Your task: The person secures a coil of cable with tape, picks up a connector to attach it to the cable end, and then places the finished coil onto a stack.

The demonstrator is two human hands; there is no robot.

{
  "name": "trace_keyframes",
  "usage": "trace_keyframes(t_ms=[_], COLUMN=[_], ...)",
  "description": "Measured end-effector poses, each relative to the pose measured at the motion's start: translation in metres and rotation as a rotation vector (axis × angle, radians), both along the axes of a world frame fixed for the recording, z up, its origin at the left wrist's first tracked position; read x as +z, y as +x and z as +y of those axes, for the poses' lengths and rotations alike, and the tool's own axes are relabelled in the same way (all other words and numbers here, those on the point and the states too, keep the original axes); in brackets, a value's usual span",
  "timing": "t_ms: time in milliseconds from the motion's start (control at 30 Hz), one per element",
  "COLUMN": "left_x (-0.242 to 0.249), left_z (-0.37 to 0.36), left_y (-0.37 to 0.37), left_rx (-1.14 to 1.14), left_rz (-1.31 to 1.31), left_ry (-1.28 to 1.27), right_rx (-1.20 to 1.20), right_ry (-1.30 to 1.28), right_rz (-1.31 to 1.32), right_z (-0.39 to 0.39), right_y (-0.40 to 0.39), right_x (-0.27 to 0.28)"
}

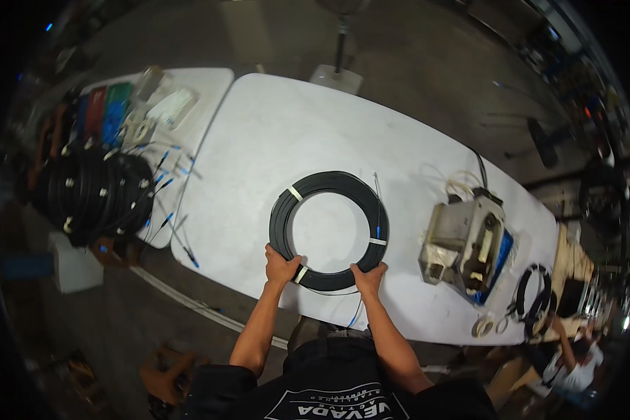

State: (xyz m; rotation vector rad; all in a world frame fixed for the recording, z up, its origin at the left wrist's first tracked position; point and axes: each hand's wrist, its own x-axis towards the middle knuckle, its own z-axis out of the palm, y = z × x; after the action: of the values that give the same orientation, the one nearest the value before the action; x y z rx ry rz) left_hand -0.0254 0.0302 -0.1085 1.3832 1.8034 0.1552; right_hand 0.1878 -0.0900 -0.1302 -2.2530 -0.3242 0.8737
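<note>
A coil of black cable (281,222), bound with pale tape in several places, lies on the white table (259,133) in front of me. My left hand (281,266) grips its lower left rim, close to one of the tape bands. On the lower right rim, my right hand (369,278) has its fingers wrapped round the cable. One cable end with a blue connector (378,232) rests over the coil's right side, and another blue-tipped end (353,321) hangs below the coil near the table's front edge.
Stacked black coils (94,192) fill the far left, beside coloured boxes (105,112). A grey machine (465,245) stands on the right, near tape rolls (483,325) and a smaller black coil (533,290). Another person (574,364) is at the lower right. An orange stool (168,374) stands at lower left.
</note>
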Motion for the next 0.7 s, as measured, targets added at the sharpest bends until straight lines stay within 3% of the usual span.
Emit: trace_keyframes(t_ms=[233,367,467,500,567,633,700], left_x=[-0.018,-0.018,-0.058,-0.042,0.004,-0.016,0.002], left_z=[-0.051,-0.105,-0.143,-0.149,-0.16,-0.176,-0.187], left_y=[0.041,0.06,0.062,0.07,0.09,0.087,0.092], left_rx=[-0.11,0.02,0.136,0.129,0.289,0.306,0.35], left_rz=[-0.059,-0.145,-0.264,-0.259,-0.298,-0.379,-0.352], left_ry=[0.11,0.098,0.044,0.051,-0.23,-0.232,-0.466], right_rx=[-0.006,0.125,0.161,0.195,0.201,0.254,0.273], right_ry=[-0.052,-0.068,-0.107,-0.139,-0.151,-0.181,-0.153], right_rz=[-0.162,-0.255,-0.266,-0.253,-0.251,-0.293,-0.308], right_z=[-0.047,-0.07,-0.079,-0.079,-0.08,-0.081,-0.083], right_y=[0.043,0.076,0.094,0.097,0.102,0.108,0.115], right_x=[0.003,-0.011,-0.014,-0.011,-0.009,-0.012,-0.015])
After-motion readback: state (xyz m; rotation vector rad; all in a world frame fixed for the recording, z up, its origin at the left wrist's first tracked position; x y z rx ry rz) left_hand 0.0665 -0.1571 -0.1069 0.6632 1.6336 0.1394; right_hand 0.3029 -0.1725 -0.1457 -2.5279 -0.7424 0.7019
